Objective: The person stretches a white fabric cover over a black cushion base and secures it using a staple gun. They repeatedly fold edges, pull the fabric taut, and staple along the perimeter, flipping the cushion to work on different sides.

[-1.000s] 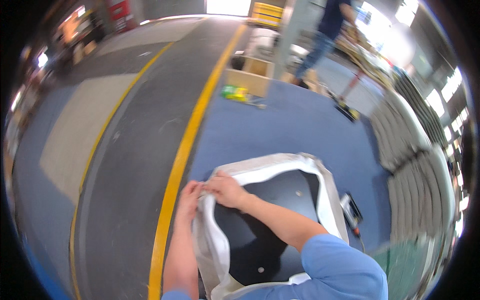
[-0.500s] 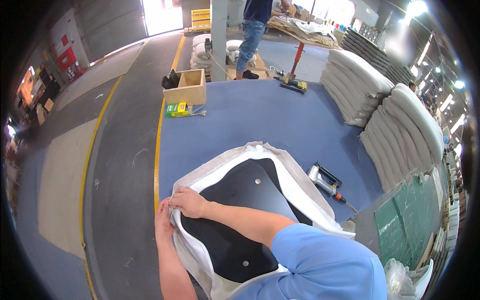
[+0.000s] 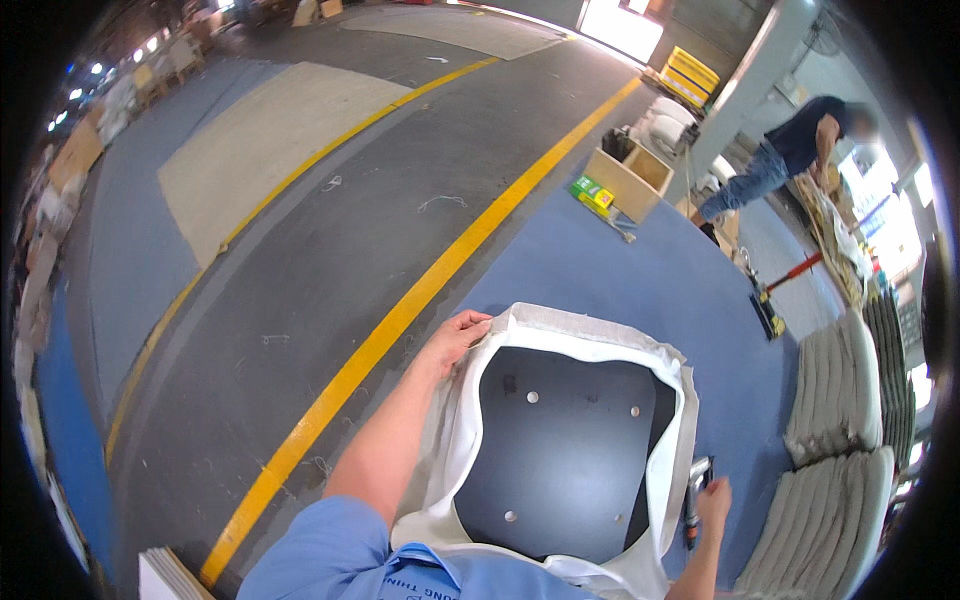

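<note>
A seat cushion with a black board (image 3: pixel 560 450), bare holes in it, lies in front of me. White padding (image 3: pixel 462 470) and a grey fabric edge (image 3: pixel 590 325) surround the board. My left hand (image 3: pixel 455 342) pinches this fabric at the far left corner, fingers closed. On the right, my right hand (image 3: pixel 714 500) is at the staple gun (image 3: pixel 696 490), its fingers curled against the tool. The hand covers part of the gun, so the exact hold is partly hidden.
A wooden box (image 3: pixel 630 180) and a green-yellow carton (image 3: pixel 592 193) stand at the far table edge. Another tool (image 3: pixel 768 315) lies farther right. Stacked grey cushions (image 3: pixel 825 525) line the right side. A person (image 3: pixel 790 150) works beyond. A yellow floor line (image 3: pixel 400 350) runs left.
My right hand has left the fabric corner and moved right to the staple gun. My left hand still holds the fabric. The view has swung left, and the cushion appears turned.
</note>
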The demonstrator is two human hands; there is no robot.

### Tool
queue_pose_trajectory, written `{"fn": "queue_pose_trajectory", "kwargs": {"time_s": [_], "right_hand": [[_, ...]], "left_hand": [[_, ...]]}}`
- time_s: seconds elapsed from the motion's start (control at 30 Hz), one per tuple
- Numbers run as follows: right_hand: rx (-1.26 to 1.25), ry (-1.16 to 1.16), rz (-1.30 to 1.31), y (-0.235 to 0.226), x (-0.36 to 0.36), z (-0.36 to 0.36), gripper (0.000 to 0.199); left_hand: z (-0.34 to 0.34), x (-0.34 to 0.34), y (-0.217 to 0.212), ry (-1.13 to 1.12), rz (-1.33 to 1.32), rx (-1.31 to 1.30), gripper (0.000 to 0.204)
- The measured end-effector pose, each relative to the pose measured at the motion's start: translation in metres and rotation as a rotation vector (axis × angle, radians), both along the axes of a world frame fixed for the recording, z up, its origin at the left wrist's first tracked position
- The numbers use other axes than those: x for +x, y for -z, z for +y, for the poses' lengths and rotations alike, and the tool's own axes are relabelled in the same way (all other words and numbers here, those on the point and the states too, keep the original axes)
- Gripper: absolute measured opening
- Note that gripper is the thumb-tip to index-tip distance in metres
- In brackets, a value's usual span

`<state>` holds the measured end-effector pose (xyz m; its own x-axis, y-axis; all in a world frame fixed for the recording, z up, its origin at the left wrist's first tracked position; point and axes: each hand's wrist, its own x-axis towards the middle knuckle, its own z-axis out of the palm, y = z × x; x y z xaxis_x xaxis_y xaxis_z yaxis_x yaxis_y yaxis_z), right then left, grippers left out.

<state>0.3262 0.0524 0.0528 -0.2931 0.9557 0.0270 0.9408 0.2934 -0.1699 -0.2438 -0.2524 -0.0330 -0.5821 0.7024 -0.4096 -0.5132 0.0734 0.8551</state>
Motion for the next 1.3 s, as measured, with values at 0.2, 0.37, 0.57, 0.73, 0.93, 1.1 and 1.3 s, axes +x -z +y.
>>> {"fn": "queue_pose_trajectory", "kwargs": {"time_s": [0.2,0.37,0.57,0.73,0.93,1.1,1.3], "right_hand": [[0.035,-0.063,-0.061,0.046,0.008,-0.011,0.025],[-0.036,-0.073,0.074,0.041,-0.012,-0.01,0.031],[-0.019,-0.024,0.335,-0.03,-0.031,0.014,0.03],[-0.536,-0.182,0.636,-0.112,-0.156,0.005,0.028],[-0.884,-0.76,0.49,-0.122,-0.362,-0.086,0.033],[-0.946,-0.803,0.198,-0.089,-0.467,-0.154,0.038],[-0.897,-0.808,0.0,-0.073,-0.501,-0.167,0.034]], "left_hand": [[-0.01,0.004,-0.004,-0.017,0.06,-0.039,0.028],[-0.011,0.004,-0.001,-0.035,0.052,-0.054,0.03],[-0.005,0.01,-0.001,-0.032,0.102,-0.088,0.03],[-0.011,0.009,0.005,-0.063,0.192,-0.125,0.033],[-0.005,0.01,0.008,-0.128,0.28,-0.146,0.037],[-0.005,0.006,0.012,-0.083,0.274,-0.171,0.04],[-0.002,0.008,0.018,-0.14,0.35,-0.235,0.039]]}}
